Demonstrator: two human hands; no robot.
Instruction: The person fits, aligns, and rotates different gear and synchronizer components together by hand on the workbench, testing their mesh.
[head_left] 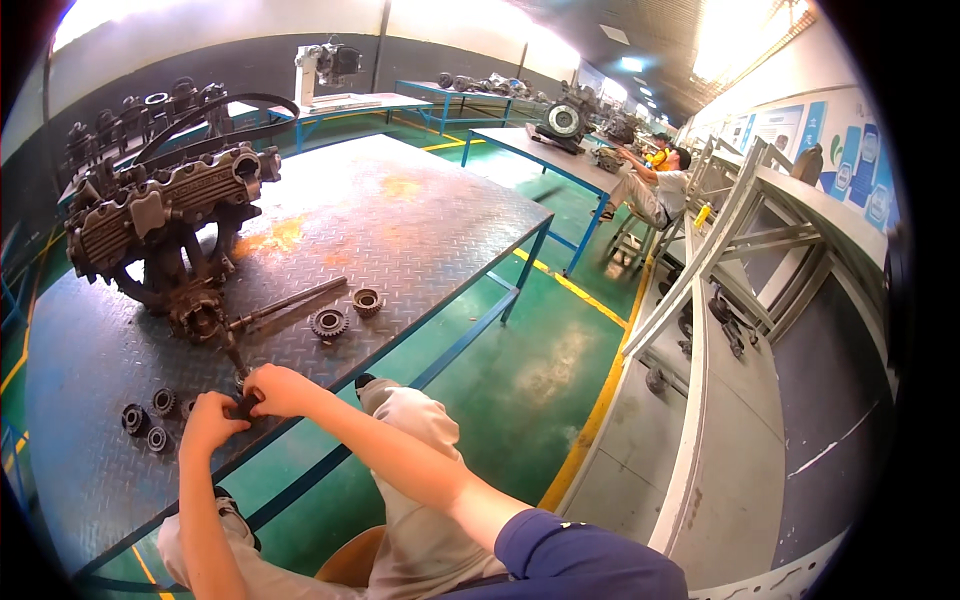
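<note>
Pinching a small dark metal part (243, 405) between both hands, left hand (210, 420) and right hand (280, 390), we hold it at the steel surface's (420, 220) near edge; the grey engine block (165, 225) lies beyond, up-left.

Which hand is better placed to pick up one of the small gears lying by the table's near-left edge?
Left, probably. The left hand sits right beside the small gears on the steel table, while the right hand lies farther from them, gripping the dark part both hands share.
</note>
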